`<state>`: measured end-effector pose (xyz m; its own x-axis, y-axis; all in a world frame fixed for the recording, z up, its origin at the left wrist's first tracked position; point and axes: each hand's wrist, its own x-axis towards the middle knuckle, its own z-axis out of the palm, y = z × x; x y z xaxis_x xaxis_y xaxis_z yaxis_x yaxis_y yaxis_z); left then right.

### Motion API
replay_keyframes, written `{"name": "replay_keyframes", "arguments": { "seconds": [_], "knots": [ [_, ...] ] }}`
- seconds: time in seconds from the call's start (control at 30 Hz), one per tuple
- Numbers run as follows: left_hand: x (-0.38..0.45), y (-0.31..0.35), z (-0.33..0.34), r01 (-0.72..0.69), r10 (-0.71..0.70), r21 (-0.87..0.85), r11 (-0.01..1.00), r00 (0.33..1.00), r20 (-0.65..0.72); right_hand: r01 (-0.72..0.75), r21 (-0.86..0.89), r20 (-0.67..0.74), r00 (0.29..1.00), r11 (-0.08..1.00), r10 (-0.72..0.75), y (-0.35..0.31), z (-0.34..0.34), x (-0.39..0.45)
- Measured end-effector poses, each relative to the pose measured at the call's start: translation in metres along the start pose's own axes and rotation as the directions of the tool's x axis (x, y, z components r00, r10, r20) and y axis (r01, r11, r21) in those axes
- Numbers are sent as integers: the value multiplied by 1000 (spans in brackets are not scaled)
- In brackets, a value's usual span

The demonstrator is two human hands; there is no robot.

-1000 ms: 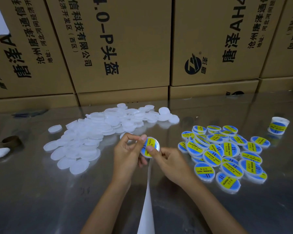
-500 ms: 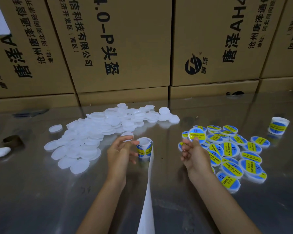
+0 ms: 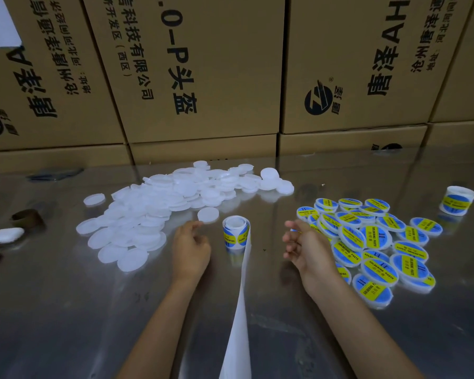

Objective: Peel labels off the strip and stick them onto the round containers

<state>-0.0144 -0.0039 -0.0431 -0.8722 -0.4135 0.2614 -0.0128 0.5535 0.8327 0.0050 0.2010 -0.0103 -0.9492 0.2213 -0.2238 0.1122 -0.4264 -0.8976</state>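
At the far left a small white object (image 3: 5,234) and a brown ring (image 3: 27,218) are lying on the shiny table (image 3: 66,310), well apart from the work. Next comes the heap of blank white containers (image 3: 159,212), spreading from the left foreground toward the cardboard boxes (image 3: 203,72) at the back; one loose blank container (image 3: 208,215) is sitting at the heap's near edge, just beyond the left hand (image 3: 190,248). That hand is hovering with its fingers loosely curled and holding nothing, its fingertips pointing up toward that loose blank, so this is judged to be the nearer hand for the next pickup, with a short forward reach and nothing in between. Just to its right the label roll (image 3: 236,233) is standing upright on end, its axis vertical, and the spent backing strip (image 3: 240,310) is trailing from it straight toward the person, running between the two forearms. The right hand (image 3: 304,248) is lying about as far from the roll on the other side, palm turned inward, fingers relaxed and slightly apart, gripping nothing; it is resting at the left edge of the pile of labelled containers (image 3: 372,244), and whether it is touching them cannot be told. It seems best placed for peeling the next label. Far right, a second label roll (image 3: 457,201) is standing alone.
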Motion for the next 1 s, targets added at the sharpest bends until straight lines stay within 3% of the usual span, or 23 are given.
{"name": "replay_keyframes", "arguments": {
  "seconds": [0.17, 0.4, 0.57, 0.8, 0.9, 1.0],
  "knots": [
    [23, -5, 10, -71, 65, 130, 989, 996, 53, 72, -200, 44, 997, 977, -64, 12, 6, -2],
    [67, -1, 31, 62, -69, 302, 951, 998, 14, 138, -250, 77, 990, 958, -122, 19, 5, 3],
    [74, -3, 37, 68, -83, 345, 936, 996, 29, 213, -339, 80, 977, 916, -198, 25, 8, 10],
    [66, -9, 23, 98, -94, -109, 989, 995, 40, 290, -436, 114, 957, 852, -267, 35, 9, 18],
    [55, -8, 12, 137, -133, -393, 909, 990, 38, 317, -464, 121, 948, 827, -296, 37, 8, 19],
    [37, -6, 2, 200, -193, -569, 797, 978, 74, 346, -504, 132, 936, 791, -326, 39, 7, 21]
  ]
}}
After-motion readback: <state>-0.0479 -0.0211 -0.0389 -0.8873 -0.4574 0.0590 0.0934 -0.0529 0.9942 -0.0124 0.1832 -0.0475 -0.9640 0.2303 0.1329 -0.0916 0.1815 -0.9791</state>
